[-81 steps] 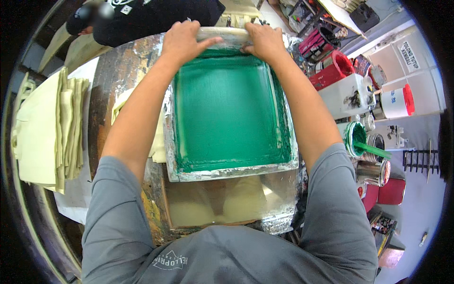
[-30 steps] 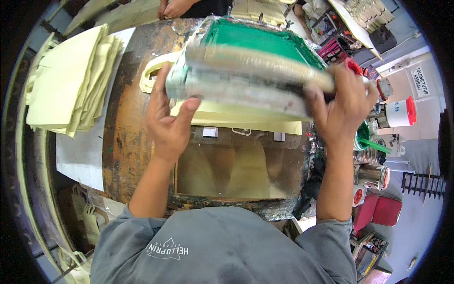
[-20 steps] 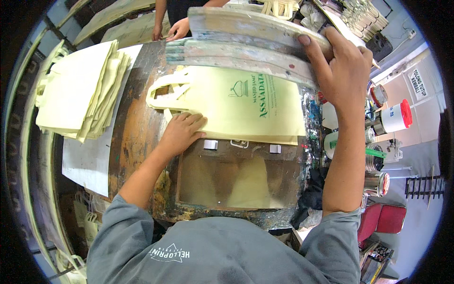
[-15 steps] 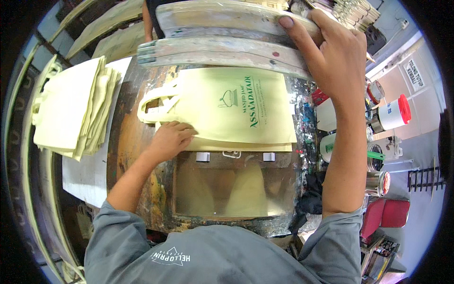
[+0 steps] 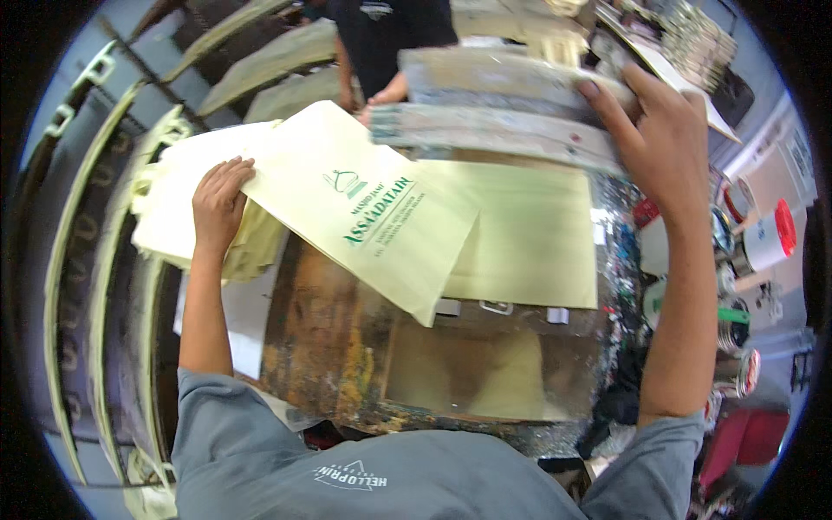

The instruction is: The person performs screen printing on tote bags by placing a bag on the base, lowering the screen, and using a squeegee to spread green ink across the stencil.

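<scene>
My right hand grips the right end of a paint-smeared wooden printing screen frame and keeps it raised over the table's far side. Pinched at its left edge, a pale yellow tote bag with a green print hangs tilted from my left hand. The handles of that bag are not visible. Beneath it, a plain pale yellow piece lies flat on the table; whether it is another bag or a backing, I cannot tell. Beside my left hand rises a stack of pale yellow bags.
The paint-stained table has a glossy brown panel at its near side. Paint cans and a white tub with a red lid stand at the right. Drying racks line the left. A person in black stands beyond the table.
My left hand has lifted the printed bag off the table and carried it left to the stack, turning it. The plain yellow piece beneath is uncovered. The raised frame stays in my right hand.
</scene>
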A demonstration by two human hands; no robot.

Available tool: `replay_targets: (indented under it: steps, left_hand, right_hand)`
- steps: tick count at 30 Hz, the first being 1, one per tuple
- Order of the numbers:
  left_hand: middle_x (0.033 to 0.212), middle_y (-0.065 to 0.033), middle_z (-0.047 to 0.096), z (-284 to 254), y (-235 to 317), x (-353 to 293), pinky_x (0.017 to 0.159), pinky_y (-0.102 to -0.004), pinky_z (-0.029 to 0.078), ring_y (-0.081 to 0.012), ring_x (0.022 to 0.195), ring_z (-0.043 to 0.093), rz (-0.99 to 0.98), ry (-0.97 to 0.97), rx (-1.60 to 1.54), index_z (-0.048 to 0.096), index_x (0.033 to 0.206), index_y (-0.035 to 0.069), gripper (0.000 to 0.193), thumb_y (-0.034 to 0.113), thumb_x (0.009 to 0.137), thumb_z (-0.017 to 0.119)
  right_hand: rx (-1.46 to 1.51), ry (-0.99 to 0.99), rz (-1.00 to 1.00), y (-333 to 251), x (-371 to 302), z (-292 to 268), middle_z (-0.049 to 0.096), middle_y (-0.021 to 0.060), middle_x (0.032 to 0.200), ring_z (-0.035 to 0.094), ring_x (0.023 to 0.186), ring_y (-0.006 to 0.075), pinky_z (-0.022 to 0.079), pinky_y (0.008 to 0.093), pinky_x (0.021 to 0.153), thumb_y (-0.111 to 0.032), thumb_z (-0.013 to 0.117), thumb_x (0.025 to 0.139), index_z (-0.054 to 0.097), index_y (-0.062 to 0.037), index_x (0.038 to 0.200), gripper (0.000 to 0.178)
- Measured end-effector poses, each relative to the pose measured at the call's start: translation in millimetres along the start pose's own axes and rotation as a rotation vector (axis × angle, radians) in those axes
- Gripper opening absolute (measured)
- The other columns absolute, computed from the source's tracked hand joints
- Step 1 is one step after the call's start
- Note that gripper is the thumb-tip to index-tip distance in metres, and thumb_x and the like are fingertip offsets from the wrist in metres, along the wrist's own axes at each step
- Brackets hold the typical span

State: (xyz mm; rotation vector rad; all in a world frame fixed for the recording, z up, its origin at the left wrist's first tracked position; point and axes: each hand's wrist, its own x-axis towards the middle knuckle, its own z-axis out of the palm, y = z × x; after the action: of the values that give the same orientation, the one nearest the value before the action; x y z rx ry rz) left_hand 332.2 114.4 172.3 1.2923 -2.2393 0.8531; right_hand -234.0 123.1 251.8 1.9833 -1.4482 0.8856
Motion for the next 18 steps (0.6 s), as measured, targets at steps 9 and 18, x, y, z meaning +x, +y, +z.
replay_targets:
  steps: [9, 18]
  left_hand:
    - [0.155, -0.0203, 0.060, -49, -115, -39, 0.128, -0.0610, 0.032, -0.0406, 0.153, 0.047, -0.595, -0.413, 0.662, 0.045, 0.163, 0.010, 0.070, -0.006, 0.096, 0.053]
    - [0.167, -0.0164, 0.046, 81, 371, -44, 0.131, -0.0698, 0.012, -0.0421, 0.159, 0.034, 0.094, -0.496, -0.738, 0.054, 0.159, 0.012, 0.100, 0.079, 0.086, 0.069]
  right_hand:
    - [-0.023, -0.006, 0.052, -6, -7, 0, 0.073, 0.0215, 0.087, 0.069, 0.088, 0.0372, 0.043, 0.0450, 0.092, -0.058, 0.067, 0.100, 0.076, -0.0013, 0.111, 0.058]
    - [0.042, -0.260, 0.139, 8, 25, 2, 0.067, 0.0074, 0.068, 0.059, 0.062, 0.0174, 0.049, 0.0316, 0.060, -0.067, 0.052, 0.107, 0.072, -0.0034, 0.086, 0.070]
